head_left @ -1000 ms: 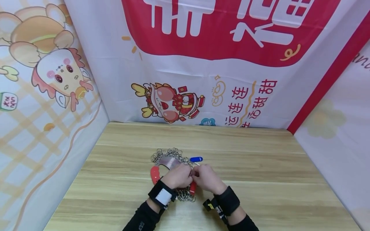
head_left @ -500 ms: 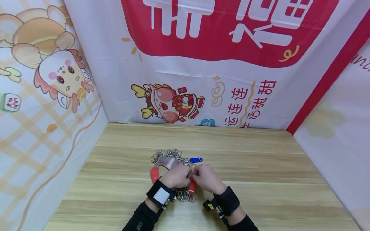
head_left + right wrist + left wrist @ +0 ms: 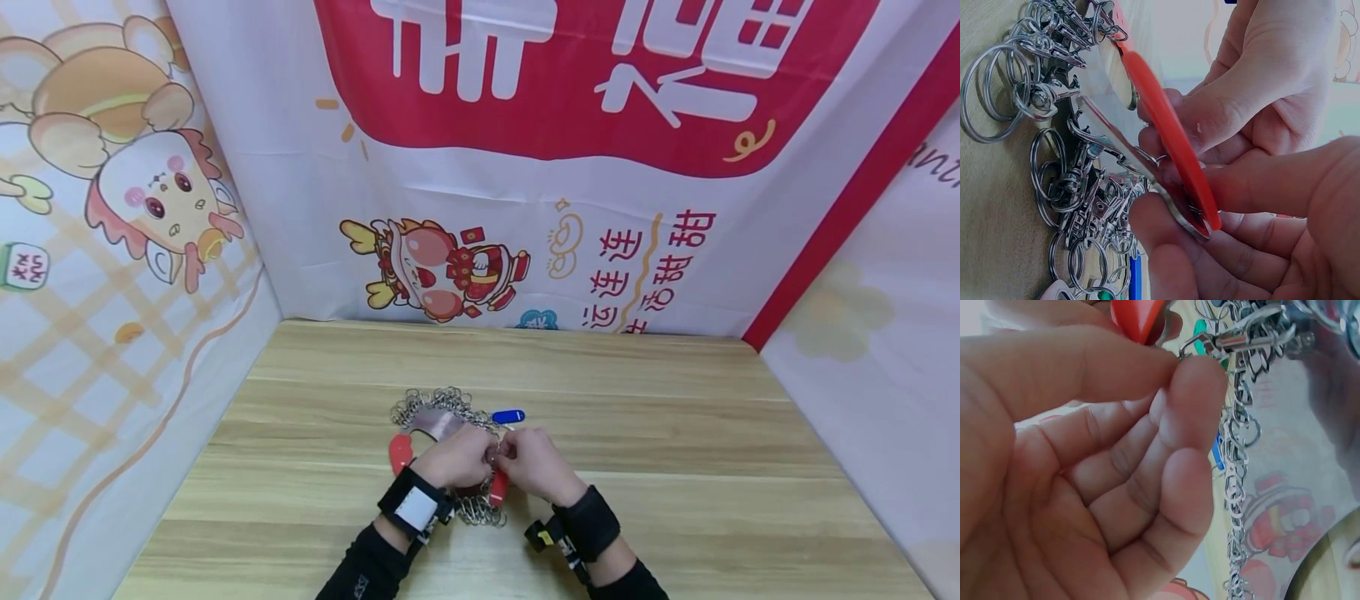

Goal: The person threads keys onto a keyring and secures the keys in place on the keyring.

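A curved silver metal plate (image 3: 442, 423) with a red rounded end (image 3: 401, 454) lies on the table, with several swivel clasps and split rings (image 3: 997, 94) along its edge. Thumb and index fingertip of my left hand (image 3: 459, 457) pinch the tip of a swivel clasp (image 3: 1235, 341). Fingers of my right hand (image 3: 542, 463) grip a narrow red piece (image 3: 1169, 128) beside a silver strip (image 3: 1119, 140). The hands meet at the plate's right side and hide part of it. In the left wrist view, the red piece pokes up by the right hand's fingers.
A blue tag (image 3: 508, 416) lies just beyond the right hand. More rings (image 3: 480, 510) spread in front of the left hand. The wooden table (image 3: 675, 417) runs back to a printed cloth wall (image 3: 300, 208), with cloth at both sides too.
Both hands stay almost in place, with slight finger movement where they meet. The left wrist has shifted a little to the left.
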`<state>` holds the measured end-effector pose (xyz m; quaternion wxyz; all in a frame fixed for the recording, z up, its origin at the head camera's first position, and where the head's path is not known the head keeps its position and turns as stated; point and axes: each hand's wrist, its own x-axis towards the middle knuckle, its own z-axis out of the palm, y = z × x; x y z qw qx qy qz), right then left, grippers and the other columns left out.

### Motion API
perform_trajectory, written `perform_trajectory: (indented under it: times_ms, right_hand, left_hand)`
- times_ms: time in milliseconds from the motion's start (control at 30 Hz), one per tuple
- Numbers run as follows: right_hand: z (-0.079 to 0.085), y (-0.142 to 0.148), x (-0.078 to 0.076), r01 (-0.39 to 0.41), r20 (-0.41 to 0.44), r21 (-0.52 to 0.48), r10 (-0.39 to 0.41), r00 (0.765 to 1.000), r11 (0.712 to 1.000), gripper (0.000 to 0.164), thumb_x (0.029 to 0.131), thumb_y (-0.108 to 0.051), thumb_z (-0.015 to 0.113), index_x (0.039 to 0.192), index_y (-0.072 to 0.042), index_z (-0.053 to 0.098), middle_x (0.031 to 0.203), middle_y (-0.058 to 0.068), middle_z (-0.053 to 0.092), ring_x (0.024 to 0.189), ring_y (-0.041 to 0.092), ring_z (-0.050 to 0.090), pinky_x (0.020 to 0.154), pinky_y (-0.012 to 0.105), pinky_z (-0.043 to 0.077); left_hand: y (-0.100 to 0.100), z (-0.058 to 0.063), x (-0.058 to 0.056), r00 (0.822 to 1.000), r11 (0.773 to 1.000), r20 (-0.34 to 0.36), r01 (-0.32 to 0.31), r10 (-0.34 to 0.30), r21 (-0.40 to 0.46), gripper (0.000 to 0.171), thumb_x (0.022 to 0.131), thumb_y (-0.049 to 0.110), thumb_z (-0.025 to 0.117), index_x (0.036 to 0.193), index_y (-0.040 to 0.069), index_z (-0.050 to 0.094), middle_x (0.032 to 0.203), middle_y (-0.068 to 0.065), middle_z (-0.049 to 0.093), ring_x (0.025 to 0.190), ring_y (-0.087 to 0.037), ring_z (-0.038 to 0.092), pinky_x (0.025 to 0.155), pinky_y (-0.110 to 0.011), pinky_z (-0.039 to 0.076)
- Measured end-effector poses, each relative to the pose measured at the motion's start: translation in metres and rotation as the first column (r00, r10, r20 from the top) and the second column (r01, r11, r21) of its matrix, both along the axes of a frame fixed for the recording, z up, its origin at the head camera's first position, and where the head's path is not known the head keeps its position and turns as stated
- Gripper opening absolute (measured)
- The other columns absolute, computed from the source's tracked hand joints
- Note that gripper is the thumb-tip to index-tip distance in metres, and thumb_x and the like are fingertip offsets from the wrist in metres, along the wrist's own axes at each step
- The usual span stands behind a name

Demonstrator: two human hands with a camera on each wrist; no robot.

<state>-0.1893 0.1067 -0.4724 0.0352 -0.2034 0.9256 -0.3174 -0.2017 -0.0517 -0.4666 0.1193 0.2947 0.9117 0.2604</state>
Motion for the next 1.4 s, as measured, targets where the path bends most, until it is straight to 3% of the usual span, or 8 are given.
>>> perform_trajectory:
  times_ms: [167,367,600,833,1133,1400]
  right_hand:
    - [0.0013,-0.0004,0.0008,-0.005,0.011,-0.004,0.005,1.000,1.000,0.017,0.082,-0.008,0.068,0.067,-0.011,0.060,0.062,-0.005,0.055,0.050,0.006,0.047,0.046,0.022,0.040]
    - [0.0025,-0.0002,0.0013,-0.003,0.029,-0.022,0.004,1.000,1.000,0.017,0.083,-0.006,0.067,0.068,-0.010,0.060,0.063,-0.005,0.054,0.050,0.006,0.047,0.045,0.022,0.040]
    - [0.0025,-0.0002,0.0017,0.002,0.031,-0.020,-0.002,1.000,1.000,0.017,0.082,-0.005,0.066,0.068,-0.011,0.060,0.062,-0.006,0.054,0.050,0.007,0.047,0.046,0.022,0.040]
    - [0.0030,0.0003,0.0016,0.001,0.036,-0.019,-0.001,0.999,1.000,0.017,0.083,-0.005,0.066,0.068,-0.011,0.061,0.063,-0.006,0.054,0.050,0.006,0.047,0.046,0.022,0.040]
    - [0.0015,0.0001,-0.0005,0.001,0.028,-0.022,-0.001,1.000,1.000,0.017,0.084,-0.007,0.066,0.069,-0.011,0.061,0.063,-0.006,0.054,0.051,0.006,0.047,0.046,0.021,0.040]
    - [0.0015,0.0000,0.0000,-0.001,0.009,-0.017,0.001,1.000,1.000,0.018,0.084,-0.007,0.066,0.067,-0.011,0.060,0.062,-0.007,0.053,0.050,0.005,0.046,0.045,0.021,0.040]
  left_hand:
    - [-0.0017,0.0024,0.0001,0.999,1.000,-0.019,0.029,-0.029,-0.003,0.016,0.078,-0.003,0.062,0.072,0.011,0.057,0.062,0.007,0.048,0.054,-0.006,0.047,0.050,-0.020,0.040]
    - [-0.0028,0.0060,0.0011,0.999,0.999,0.035,0.025,-0.024,-0.029,0.019,0.075,-0.005,0.061,0.072,0.013,0.057,0.062,0.006,0.048,0.054,-0.006,0.047,0.049,-0.020,0.039]
    - [-0.0032,0.0047,-0.0002,0.999,0.999,0.038,0.028,-0.027,-0.032,0.018,0.082,0.000,0.061,0.073,0.015,0.056,0.062,0.006,0.048,0.053,-0.006,0.047,0.049,-0.020,0.040]
    - [-0.0034,0.0035,-0.0008,0.997,1.000,0.080,0.016,-0.014,-0.017,0.019,0.080,0.003,0.061,0.069,0.016,0.052,0.058,0.006,0.046,0.049,-0.006,0.046,0.046,-0.020,0.037]
    - [-0.0049,-0.0002,-0.0037,0.996,1.000,0.090,0.009,-0.009,-0.007,0.023,0.084,0.011,0.058,0.064,0.017,0.047,0.055,0.007,0.044,0.046,-0.006,0.044,0.045,-0.020,0.037]
    - [-0.0045,-0.0029,-0.0051,0.998,1.000,0.058,0.000,0.000,-0.001,0.025,0.081,0.012,0.058,0.061,0.017,0.044,0.054,0.008,0.040,0.045,-0.005,0.041,0.045,-0.020,0.032]
